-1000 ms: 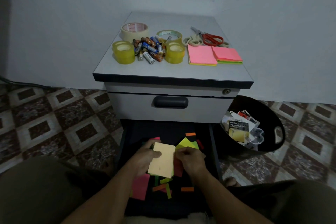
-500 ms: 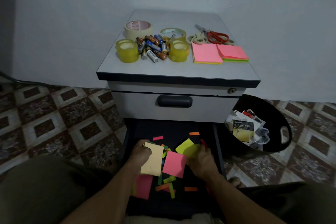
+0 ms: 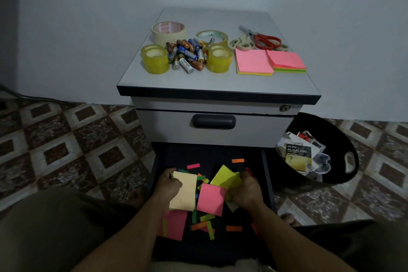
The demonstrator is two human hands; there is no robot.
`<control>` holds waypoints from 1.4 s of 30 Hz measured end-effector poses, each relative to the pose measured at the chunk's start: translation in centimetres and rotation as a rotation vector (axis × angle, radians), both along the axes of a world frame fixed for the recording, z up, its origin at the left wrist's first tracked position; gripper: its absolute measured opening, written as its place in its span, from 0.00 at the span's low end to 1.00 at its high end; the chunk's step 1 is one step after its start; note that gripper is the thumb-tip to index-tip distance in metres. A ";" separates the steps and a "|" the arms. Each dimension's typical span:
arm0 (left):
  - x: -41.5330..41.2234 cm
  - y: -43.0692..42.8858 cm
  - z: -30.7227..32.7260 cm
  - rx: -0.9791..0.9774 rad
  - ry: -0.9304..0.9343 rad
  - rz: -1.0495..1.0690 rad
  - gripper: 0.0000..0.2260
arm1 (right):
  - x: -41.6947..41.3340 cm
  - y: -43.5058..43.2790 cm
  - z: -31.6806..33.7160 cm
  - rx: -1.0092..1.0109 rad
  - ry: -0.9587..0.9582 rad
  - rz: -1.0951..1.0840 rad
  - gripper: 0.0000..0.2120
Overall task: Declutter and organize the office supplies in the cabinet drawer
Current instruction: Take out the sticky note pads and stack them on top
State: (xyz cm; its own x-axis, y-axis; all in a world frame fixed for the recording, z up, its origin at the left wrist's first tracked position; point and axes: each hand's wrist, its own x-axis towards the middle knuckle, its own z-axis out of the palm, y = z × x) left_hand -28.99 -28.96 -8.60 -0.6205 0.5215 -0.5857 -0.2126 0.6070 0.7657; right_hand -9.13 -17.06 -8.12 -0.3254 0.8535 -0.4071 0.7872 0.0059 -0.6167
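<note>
Our left hand grasped one cream pad; our right hand clutched yellow notes, their number partly hidden.

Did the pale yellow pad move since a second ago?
Yes. The pale yellow pad shifted left, toward the drawer's left wall, held in the left hand.

Drawer floor carries pink note, apparently paper strips.

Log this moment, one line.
left hand: holds pale yellow paper pad | right hand: holds pink paper note, lime paper note | over open dark drawer
</note>
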 end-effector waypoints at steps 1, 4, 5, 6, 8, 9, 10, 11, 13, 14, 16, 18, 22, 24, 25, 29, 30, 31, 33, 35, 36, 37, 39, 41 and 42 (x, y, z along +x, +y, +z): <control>0.0 0.0 -0.1 0.002 -0.002 0.006 0.26 | 0.1 0.2 0.2 -0.013 0.016 -0.002 0.17; -0.3 0.0 -0.1 0.015 -0.018 0.023 0.26 | 0.3 1.1 0.8 -0.039 0.050 -0.056 0.16; -0.3 0.0 0.0 0.019 -0.022 0.029 0.25 | 0.4 1.4 0.9 -0.043 0.088 -0.092 0.15; -0.3 0.0 0.0 0.021 -0.025 0.033 0.25 | 0.4 1.6 1.1 -0.040 0.128 -0.126 0.15; -0.4 0.0 0.1 0.025 -0.025 0.032 0.25 | 0.3 1.6 1.4 -0.001 0.163 -0.159 0.12; -0.4 0.0 0.1 0.028 -0.025 0.035 0.25 | 0.3 1.6 1.6 0.030 0.184 -0.163 0.11; -0.4 0.0 0.1 0.032 -0.026 0.039 0.25 | 0.2 1.5 1.8 0.073 0.204 -0.161 0.09; -0.4 0.0 0.1 0.035 -0.027 0.041 0.26 | 0.2 1.4 2.1 0.118 0.218 -0.155 0.07; -0.4 0.1 0.2 0.039 -0.031 0.041 0.26 | 0.1 1.3 2.5 0.171 0.278 -0.158 0.04; -0.4 0.1 0.2 0.040 -0.033 0.044 0.26 | 0.1 1.2 2.7 0.176 0.306 -0.169 0.03; -0.4 0.1 0.3 0.041 -0.034 0.050 0.26 | 0.2 1.0 3.0 0.146 0.334 -0.216 0.04; -0.3 0.1 0.3 0.041 -0.025 0.051 0.26 | 0.2 0.8 3.0 0.027 0.390 -0.282 0.06; -0.2 0.2 0.3 0.038 0.005 0.061 0.25 | -0.3 -0.6 1.9 -0.178 0.351 -0.238 0.10; -0.1 0.2 0.3 0.033 0.011 0.054 0.25 | -0.6 -1.5 1.2 -0.270 0.300 -0.194 0.12; 0.0 0.2 0.4 0.029 0.016 0.047 0.25 | -0.7 -1.8 0.8 -0.296 0.273 -0.182 0.12; 0.0 0.1 0.4 0.023 0.026 0.036 0.24 | -0.5 -2.8 1.0 -0.182 0.090 -0.095 0.12; 0.0 0.1 0.3 0.020 0.028 0.034 0.24 | -0.4 -2.8 1.1 -0.172 0.060 -0.088 0.09; 0.0 0.1 0.3 0.018 0.032 0.033 0.24 | -0.3 -2.9 1.3 -0.178 0.034 -0.081 0.06; 0.0 0.1 0.3 0.010 0.043 0.032 0.24 | -0.3 -3.0 1.3 -0.188 -0.026 -0.075 0.06; 0.1 0.2 0.3 0.003 0.049 0.033 0.23 | -0.6 -3.1 0.9 -0.171 -0.066 -0.046 0.13; 0.2 0.2 0.4 -0.002 0.047 0.034 0.23 | -0.7 -3.2 0.7 -0.162 -0.068 -0.049 0.15; 0.2 0.1 0.4 -0.006 0.047 0.034 0.23 | -0.9 -3.3 0.9 -0.164 -0.057 -0.057 0.14; 0.1 0.1 0.3 -0.019 0.058 0.028 0.23 | -1.1 -3.7 0.9 -0.160 -0.055 -0.072 0.13; 0.2 0.0 0.3 -0.036 0.065 0.011 0.22 | -1.4 -4.0 0.3 -0.130 -0.064 -0.081 0.16; 0.2 -0.1 0.2 -0.040 0.062 0.004 0.22 | -1.6 -4.3 0.2 -0.118 -0.070 -0.084 0.17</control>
